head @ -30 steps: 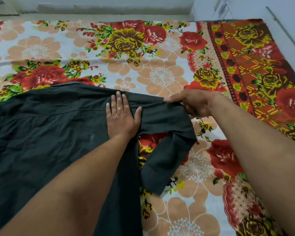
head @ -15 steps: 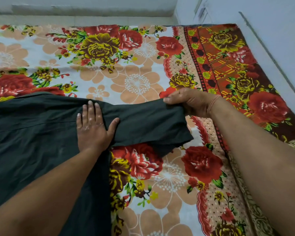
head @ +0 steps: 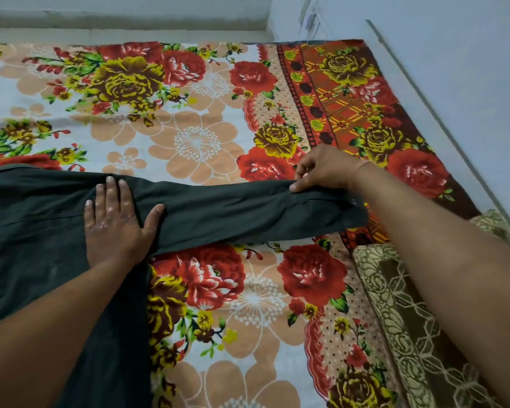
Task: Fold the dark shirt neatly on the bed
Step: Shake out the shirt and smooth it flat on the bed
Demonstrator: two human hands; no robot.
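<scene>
Dark shirt (head: 36,231) on bed (head: 189,136), left hand (head: 117,222) pressing flat, right hand (head: 324,169) pinching sleeve (head: 248,213)

Single head cam, wide-angle, looks forward and down, close over bed (head: 206,136), wall at far right.

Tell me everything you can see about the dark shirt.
The dark shirt is plain, matte woven-looking cloth, lightly creased, lying flat on the floral bedsheet, its body running off the left edge. One long sleeve stretches out to the right. The left hand presses flat at the shoulder; the right hand pinches the sleeve's upper edge near the cuff.
</scene>
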